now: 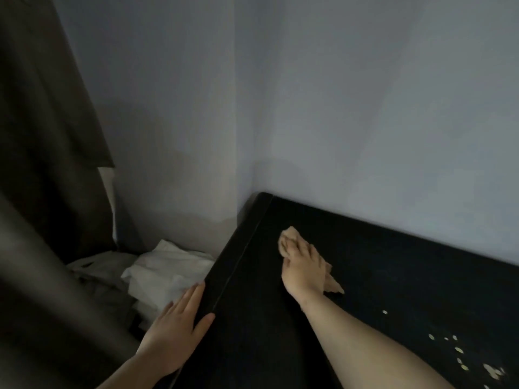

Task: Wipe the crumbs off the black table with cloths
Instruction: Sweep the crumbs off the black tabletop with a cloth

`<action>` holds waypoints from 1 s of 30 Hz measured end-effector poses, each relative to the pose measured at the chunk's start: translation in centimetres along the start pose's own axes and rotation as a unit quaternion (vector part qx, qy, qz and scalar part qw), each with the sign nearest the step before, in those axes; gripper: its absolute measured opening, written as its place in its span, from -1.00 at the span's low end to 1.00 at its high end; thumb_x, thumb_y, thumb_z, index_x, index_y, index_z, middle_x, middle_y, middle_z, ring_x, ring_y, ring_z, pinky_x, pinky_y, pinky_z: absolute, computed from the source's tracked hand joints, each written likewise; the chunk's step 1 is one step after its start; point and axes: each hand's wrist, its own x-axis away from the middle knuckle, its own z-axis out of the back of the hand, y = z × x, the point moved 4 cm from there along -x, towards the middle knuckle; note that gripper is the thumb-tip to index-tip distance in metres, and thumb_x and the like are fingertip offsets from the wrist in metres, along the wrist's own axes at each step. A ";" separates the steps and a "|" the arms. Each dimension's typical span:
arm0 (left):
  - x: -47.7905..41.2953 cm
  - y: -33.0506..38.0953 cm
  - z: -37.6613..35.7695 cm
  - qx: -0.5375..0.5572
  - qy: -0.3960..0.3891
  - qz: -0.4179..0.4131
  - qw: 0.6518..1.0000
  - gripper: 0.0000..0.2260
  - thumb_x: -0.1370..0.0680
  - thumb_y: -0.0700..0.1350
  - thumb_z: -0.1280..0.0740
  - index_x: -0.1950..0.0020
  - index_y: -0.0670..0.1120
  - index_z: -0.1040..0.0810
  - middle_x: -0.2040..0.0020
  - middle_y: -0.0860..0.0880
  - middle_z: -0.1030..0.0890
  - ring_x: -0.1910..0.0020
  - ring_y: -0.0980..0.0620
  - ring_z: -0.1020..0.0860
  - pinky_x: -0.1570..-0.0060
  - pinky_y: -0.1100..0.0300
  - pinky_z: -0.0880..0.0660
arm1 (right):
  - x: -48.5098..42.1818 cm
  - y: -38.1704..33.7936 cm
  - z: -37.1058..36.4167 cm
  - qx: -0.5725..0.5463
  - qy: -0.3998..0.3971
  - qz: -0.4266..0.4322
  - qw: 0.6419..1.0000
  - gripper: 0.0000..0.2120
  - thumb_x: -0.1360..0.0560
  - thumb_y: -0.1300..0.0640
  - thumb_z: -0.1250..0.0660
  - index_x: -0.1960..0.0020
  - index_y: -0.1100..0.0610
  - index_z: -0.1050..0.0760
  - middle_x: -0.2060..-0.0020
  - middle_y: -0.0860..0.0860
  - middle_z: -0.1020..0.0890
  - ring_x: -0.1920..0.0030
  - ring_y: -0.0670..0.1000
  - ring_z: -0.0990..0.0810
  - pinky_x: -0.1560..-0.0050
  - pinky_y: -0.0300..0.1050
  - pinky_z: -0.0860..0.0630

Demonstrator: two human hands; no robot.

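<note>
— Dim corner, pale wall (365, 108), black table (252, 332) against it. Wiping with what?
— With beige cloth (331, 284), bunched on far tabletop under right hand (297, 268), fingers curled into it.
— And left hand (174, 329)?
— Flat against left table edge, fingers straight, gripping nothing. Nearer right, crumbs (460, 357) scattered, well apart from cloth.

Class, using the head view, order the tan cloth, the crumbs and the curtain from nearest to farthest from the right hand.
1. tan cloth, under the right hand.
2. crumbs, on the black table, rightward.
3. curtain, far left, off the table.
</note>
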 end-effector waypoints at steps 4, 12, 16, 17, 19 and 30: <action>0.4 -0.4 -0.1 0.013 0.003 -0.004 1.000 -0.40 -0.63 0.17 0.04 -0.54 0.02 0.26 -0.57 0.05 0.13 -0.53 0.13 0.10 -0.50 0.20 0.09 | 2.1 -6.4 -1.8 -0.015 -0.031 0.190 0.981 -0.55 -0.58 0.13 -0.11 -0.44 -0.14 -0.23 -0.48 -0.09 -0.20 -0.46 0.07 -0.13 -0.39 0.03 -0.06; 0.4 0.4 -0.5 0.001 0.035 -0.007 0.999 -0.46 -0.65 0.11 0.06 -0.55 0.02 0.24 -0.56 0.07 0.16 -0.53 0.13 0.17 -0.50 0.16 0.13 | 3.4 -0.8 -0.1 -0.033 -0.021 0.279 0.960 -0.60 -0.54 0.12 -0.16 -0.37 -0.03 -0.39 -0.39 -0.03 -0.40 -0.40 0.05 -0.32 -0.41 0.01 -0.16; 0.2 2.3 -0.5 -0.021 0.059 0.000 0.998 -0.49 -0.66 0.07 0.08 -0.55 0.02 0.20 -0.56 0.06 0.19 -0.52 0.10 0.21 -0.51 0.10 0.15 | 4.9 0.9 -0.1 -0.009 0.089 0.016 0.996 -0.52 -0.49 0.10 -0.19 -0.41 -0.08 -0.31 -0.38 -0.02 -0.37 -0.33 0.10 -0.38 -0.28 0.11 -0.31; 0.0 3.2 -0.4 -0.039 0.069 0.000 0.997 -0.50 -0.66 0.05 0.09 -0.56 0.02 0.18 -0.56 0.06 0.19 -0.53 0.09 0.20 -0.51 0.09 0.16 | 6.5 -0.3 -0.6 -0.021 0.091 0.098 0.991 -0.53 -0.45 0.10 -0.18 -0.36 -0.08 -0.36 -0.35 -0.03 -0.42 -0.28 0.10 -0.44 -0.21 0.11 -0.37; -0.5 5.4 -0.3 -0.082 0.082 -0.015 0.993 -0.51 -0.66 0.04 0.09 -0.56 0.00 0.15 -0.57 0.06 0.17 -0.53 0.08 0.21 -0.50 0.06 0.18 | 8.9 -0.9 -1.5 -0.004 0.041 0.267 0.963 -0.59 -0.47 0.06 -0.11 -0.30 -0.06 -0.40 -0.29 -0.05 -0.49 -0.23 0.07 -0.49 -0.15 0.07 -0.44; -1.3 16.4 -4.5 -0.177 0.000 -0.133 0.975 -0.46 -0.60 0.19 0.26 -0.54 0.04 0.23 -0.55 0.08 0.24 -0.51 0.04 0.30 -0.48 -0.10 0.23 | 7.2 12.2 4.9 0.041 0.142 -0.198 0.969 -0.47 -0.51 0.12 -0.14 -0.47 -0.02 -0.19 -0.41 0.08 -0.32 -0.36 0.16 -0.33 -0.31 0.15 -0.27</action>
